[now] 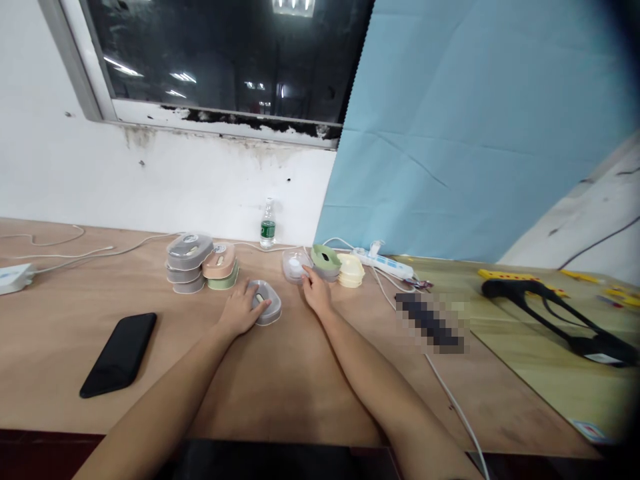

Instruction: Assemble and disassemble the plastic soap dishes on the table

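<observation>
My left hand (pixel 243 308) lies at the left side of a grey lidded food box (pixel 270 313). Its thumb reaches across the lid and its fingers are at the far left edge, so the box is held against the table. My right hand (pixel 316 290) has its fingers stretched out, the tips at the right edge of a clear, shallow lid or tray (pixel 293 261). Just beyond that hand are a green ring-shaped piece (pixel 326 256) on a grey one and a stack of pale yellow pieces (pixel 351 270).
Stacked grey boxes (pixel 190 250) stand at the left beside a pink box (pixel 220 262) on a green one. A black phone (pixel 120 353) lies front left. A water bottle (pixel 268 227), a white power strip (pixel 385 262), cables and a black strap-like frame (pixel 555 320) are also around.
</observation>
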Available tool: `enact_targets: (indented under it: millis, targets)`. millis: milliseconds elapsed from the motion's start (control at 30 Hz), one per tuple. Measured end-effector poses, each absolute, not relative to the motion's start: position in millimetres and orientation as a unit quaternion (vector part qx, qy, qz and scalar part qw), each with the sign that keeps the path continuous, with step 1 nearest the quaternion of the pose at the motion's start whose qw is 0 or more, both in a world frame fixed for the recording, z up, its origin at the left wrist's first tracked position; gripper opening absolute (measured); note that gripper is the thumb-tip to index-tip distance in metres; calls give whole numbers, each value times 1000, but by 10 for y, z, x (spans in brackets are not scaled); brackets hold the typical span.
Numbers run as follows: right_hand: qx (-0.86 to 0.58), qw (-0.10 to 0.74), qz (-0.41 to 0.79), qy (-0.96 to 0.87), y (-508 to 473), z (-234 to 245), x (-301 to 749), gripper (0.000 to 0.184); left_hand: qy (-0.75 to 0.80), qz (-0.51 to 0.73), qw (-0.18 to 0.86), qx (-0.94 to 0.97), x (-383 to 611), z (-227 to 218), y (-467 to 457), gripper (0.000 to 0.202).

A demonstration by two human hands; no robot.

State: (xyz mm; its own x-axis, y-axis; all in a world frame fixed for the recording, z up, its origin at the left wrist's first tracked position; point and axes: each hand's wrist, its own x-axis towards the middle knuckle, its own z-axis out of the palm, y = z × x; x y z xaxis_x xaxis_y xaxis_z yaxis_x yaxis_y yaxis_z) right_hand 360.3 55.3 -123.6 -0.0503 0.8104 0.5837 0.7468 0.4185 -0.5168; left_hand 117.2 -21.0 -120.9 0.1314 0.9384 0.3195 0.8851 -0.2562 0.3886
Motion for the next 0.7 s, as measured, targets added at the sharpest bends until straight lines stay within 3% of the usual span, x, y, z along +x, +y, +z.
enact_targets:
  millis: [333, 567, 700]
  targets:
    - [-486, 426, -22, -763, 398, -1171, 3515, 39, 601, 272, 57, 749, 1194, -1152, -244, 62]
    - [-307, 284, 28, -908, 165, -1047, 3395, 62, 579, 305, 57, 754, 1215, -1096, -277, 55]
    - [-276, 258, 13, -926, 138, -1012, 3367, 71, 588, 310, 70, 744, 1222, -1083, -296, 57]
